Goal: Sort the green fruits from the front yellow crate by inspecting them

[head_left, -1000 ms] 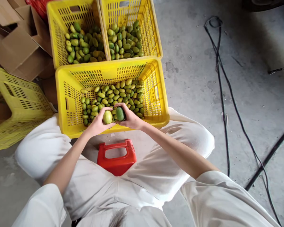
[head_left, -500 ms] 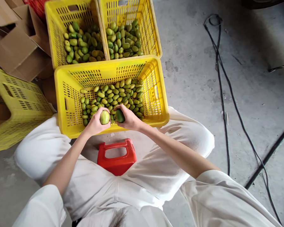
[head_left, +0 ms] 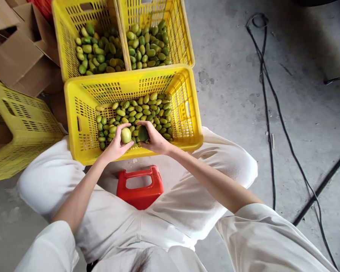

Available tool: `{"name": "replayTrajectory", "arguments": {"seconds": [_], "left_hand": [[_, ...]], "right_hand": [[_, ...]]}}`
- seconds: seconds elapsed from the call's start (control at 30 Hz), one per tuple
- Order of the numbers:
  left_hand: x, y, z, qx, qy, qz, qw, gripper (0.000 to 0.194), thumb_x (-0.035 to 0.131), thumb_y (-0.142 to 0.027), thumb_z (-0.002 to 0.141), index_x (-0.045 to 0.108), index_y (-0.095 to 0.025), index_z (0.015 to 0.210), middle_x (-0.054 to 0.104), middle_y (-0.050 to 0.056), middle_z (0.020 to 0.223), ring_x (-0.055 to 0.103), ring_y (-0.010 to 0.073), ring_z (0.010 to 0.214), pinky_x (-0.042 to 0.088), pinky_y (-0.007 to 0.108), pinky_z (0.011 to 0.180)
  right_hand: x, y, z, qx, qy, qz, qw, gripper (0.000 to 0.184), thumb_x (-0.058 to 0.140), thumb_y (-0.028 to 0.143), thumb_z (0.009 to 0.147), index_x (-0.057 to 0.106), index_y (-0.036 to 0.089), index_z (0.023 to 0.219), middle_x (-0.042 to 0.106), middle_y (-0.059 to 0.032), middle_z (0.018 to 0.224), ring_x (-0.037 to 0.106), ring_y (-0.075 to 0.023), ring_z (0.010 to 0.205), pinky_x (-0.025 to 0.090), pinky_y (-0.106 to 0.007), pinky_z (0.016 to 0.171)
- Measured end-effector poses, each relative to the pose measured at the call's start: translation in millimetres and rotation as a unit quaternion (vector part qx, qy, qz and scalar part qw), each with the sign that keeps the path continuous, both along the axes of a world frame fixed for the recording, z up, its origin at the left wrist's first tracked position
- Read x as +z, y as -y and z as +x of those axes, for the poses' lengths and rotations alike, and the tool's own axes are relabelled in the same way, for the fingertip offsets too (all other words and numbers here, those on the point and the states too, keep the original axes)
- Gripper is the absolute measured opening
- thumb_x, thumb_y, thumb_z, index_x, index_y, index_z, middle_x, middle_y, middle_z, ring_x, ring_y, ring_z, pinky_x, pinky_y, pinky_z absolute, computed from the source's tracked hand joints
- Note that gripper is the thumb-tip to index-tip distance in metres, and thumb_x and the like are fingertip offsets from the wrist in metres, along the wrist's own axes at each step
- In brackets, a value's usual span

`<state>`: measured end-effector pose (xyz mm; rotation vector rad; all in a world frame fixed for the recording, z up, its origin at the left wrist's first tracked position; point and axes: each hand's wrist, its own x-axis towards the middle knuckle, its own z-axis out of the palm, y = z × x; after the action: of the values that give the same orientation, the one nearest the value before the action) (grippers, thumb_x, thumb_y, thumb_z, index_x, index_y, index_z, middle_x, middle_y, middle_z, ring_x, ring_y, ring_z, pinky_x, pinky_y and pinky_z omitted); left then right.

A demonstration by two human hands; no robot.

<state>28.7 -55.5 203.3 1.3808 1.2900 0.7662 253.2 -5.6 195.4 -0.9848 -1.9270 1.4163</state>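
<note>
My left hand (head_left: 116, 147) is closed around a pale yellow-green oval fruit (head_left: 126, 135). Beside it, my right hand (head_left: 156, 141) grips a dark green fruit (head_left: 143, 133) between thumb and fingers. Both hands are held side by side over the near edge of a yellow plastic crate (head_left: 124, 77), with a small gap between the two fruits. Inside that crate lie many loose green and yellowish oval fruits (head_left: 138, 109), some hidden under my hands. I cannot tell the exact kind of fruit.
Behind stand two more yellow crates, a left one (head_left: 69, 45) and a right one (head_left: 181, 30), both holding similar fruits. At the left are another yellow crate (head_left: 25, 128) and cardboard boxes (head_left: 17, 60). A red plastic stool (head_left: 140, 194) sits between my legs. Black cables (head_left: 280, 121) cross the floor.
Both hands have shifted slightly upward, and their fingers have loosened a little around the fruits. The left fruit has turned or moved slightly up. Each hand keeps its fruit.
</note>
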Motion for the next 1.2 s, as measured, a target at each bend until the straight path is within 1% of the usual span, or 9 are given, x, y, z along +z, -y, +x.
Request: {"name": "replayTrajectory", "arguments": {"seconds": [0.07, 0.17, 0.27, 0.37, 0.57, 0.8, 0.97, 1.1, 1.2], "left_hand": [[1.6, -0.6, 0.3, -0.007, 0.005, -0.012, 1.000, 0.071, 0.074, -0.030, 0.090, 0.040, -0.029, 0.153, 0.054, 0.013, 0.149, 0.065, 0.0231, 0.125, 0.059, 0.038, 0.103], [8.2, -1.7, 1.9, -0.008, -0.018, 0.000, 1.000, 0.065, 0.077, -0.031, 0.086, 0.050, -0.027, 0.145, 0.056, 0.011, 0.148, 0.065, 0.0244, 0.123, 0.058, 0.038, 0.104], [15.3, -2.6, 3.2, -0.028, -0.055, 0.020, 0.998, 0.045, 0.076, -0.029, 0.082, 0.059, -0.024, 0.123, 0.066, 0.007, 0.125, 0.067, 0.0221, 0.108, 0.058, 0.036, 0.097], [19.3, -2.7, 4.2, -0.041, -0.087, 0.046, 0.994, 0.033, 0.072, -0.026, 0.080, 0.058, -0.024, 0.111, 0.068, 0.003, 0.108, 0.066, 0.0196, 0.098, 0.056, 0.031, 0.091], [16.8, -2.2, 6.2, -0.024, -0.115, 0.083, 0.990, 0.039, 0.074, -0.028, 0.079, 0.057, -0.023, 0.114, 0.068, 0.002, 0.104, 0.065, 0.0157, 0.084, 0.052, 0.027, 0.078], [11.5, -4.3, 3.9, 0.015, -0.150, 0.124, 0.981, 0.042, 0.078, -0.030, 0.076, 0.056, -0.023, 0.111, 0.067, 0.000, 0.099, 0.062, 0.0149, 0.079, 0.051, 0.027, 0.076], [7.2, -2.5, 1.3, 0.016, -0.131, 0.055, 0.990, 0.049, 0.080, -0.030, 0.077, 0.052, -0.024, 0.117, 0.063, 0.000, 0.101, 0.062, 0.0142, 0.080, 0.054, 0.026, 0.075], [4.5, 0.8, -0.6, -0.049, -0.028, -0.061, 0.997, 0.063, 0.082, -0.033, 0.077, 0.046, -0.026, 0.128, 0.061, 0.003, 0.113, 0.067, 0.0166, 0.090, 0.061, 0.030, 0.080], [4.3, 2.5, -0.4, -0.072, 0.036, -0.110, 0.991, 0.065, 0.082, -0.034, 0.079, 0.045, -0.027, 0.132, 0.061, 0.006, 0.121, 0.070, 0.0175, 0.092, 0.065, 0.034, 0.082]], "right_hand": [[-0.9, 0.4, -0.5, 0.011, 0.007, -0.006, 1.000, 0.072, 0.080, 0.026, 0.076, 0.053, 0.020, 0.142, 0.063, -0.0166, 0.141, 0.060, -0.0337, 0.133, 0.048, -0.050, 0.116], [-0.1, 3.1, -1.4, 0.015, 0.043, -0.005, 0.999, 0.065, 0.084, 0.029, 0.073, 0.059, 0.021, 0.132, 0.069, -0.0158, 0.133, 0.067, -0.0329, 0.121, 0.054, -0.048, 0.106], [3.8, 5.5, -1.8, 0.016, 0.091, 0.007, 0.996, 0.053, 0.083, 0.027, 0.071, 0.060, 0.023, 0.118, 0.072, -0.0123, 0.119, 0.070, -0.0301, 0.104, 0.057, -0.043, 0.092], [7.9, 5.3, -1.1, 0.027, 0.112, 0.011, 0.993, 0.049, 0.084, 0.031, 0.072, 0.057, 0.024, 0.112, 0.073, -0.0092, 0.110, 0.070, -0.0276, 0.092, 0.056, -0.039, 0.083], [9.7, 5.8, -0.6, 0.042, 0.142, 0.033, 0.988, 0.054, 0.086, 0.040, 0.074, 0.055, 0.024, 0.114, 0.075, -0.0087, 0.102, 0.072, -0.0277, 0.086, 0.054, -0.036, 0.075], [13.7, 7.0, -3.0, 0.073, 0.180, 0.027, 0.981, 0.058, 0.076, 0.025, 0.076, 0.049, 0.015, 0.126, 0.075, -0.0111, 0.097, 0.072, -0.0269, 0.084, 0.053, -0.034, 0.074], [13.0, 5.9, -2.5, 0.075, 0.161, 0.014, 0.984, 0.054, 0.076, 0.020, 0.069, 0.048, 0.021, 0.115, 0.070, -0.0054, 0.093, 0.065, -0.0225, 0.077, 0.049, -0.031, 0.069], [10.0, 3.6, 0.5, 0.077, 0.122, -0.010, 0.989, 0.054, 0.077, 0.016, 0.063, 0.046, 0.025, 0.106, 0.064, 0.0010, 0.091, 0.058, -0.0173, 0.075, 0.047, -0.028, 0.068], [7.1, 0.5, 3.2, 0.069, 0.102, -0.030, 0.992, 0.051, 0.076, 0.017, 0.064, 0.046, 0.025, 0.104, 0.061, 0.0026, 0.090, 0.055, -0.0167, 0.076, 0.047, -0.029, 0.071]]}}
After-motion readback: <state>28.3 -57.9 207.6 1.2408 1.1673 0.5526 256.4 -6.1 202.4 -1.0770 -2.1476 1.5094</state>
